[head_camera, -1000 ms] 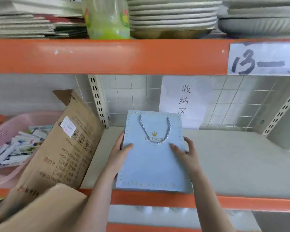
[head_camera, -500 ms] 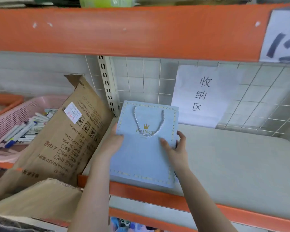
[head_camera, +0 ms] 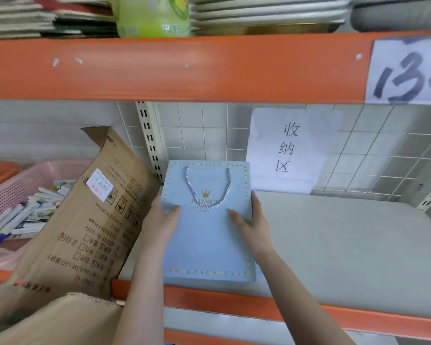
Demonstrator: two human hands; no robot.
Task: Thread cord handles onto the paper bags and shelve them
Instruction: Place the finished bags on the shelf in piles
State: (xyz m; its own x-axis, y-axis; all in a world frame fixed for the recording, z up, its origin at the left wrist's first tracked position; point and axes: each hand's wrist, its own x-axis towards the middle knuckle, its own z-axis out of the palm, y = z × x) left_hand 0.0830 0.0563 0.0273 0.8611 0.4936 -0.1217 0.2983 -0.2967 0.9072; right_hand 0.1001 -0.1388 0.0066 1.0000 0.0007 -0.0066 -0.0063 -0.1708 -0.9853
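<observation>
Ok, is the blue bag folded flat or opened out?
Folded flat: the blue bag shows one flat face, no gusset open, cord handle lying against its front.

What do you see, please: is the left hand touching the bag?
Touching. The head view shows the left hand holding the bag at its left edge, thumb pressed on the front.

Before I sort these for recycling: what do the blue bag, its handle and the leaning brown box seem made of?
Blue bag: matte paper or thin card, folded flat with crisp edges. Handle: twisted cord, pale, slightly shiny, possibly synthetic. Leaning brown box: plain cardboard, probably corrugated, with a ragged torn flap.
</observation>
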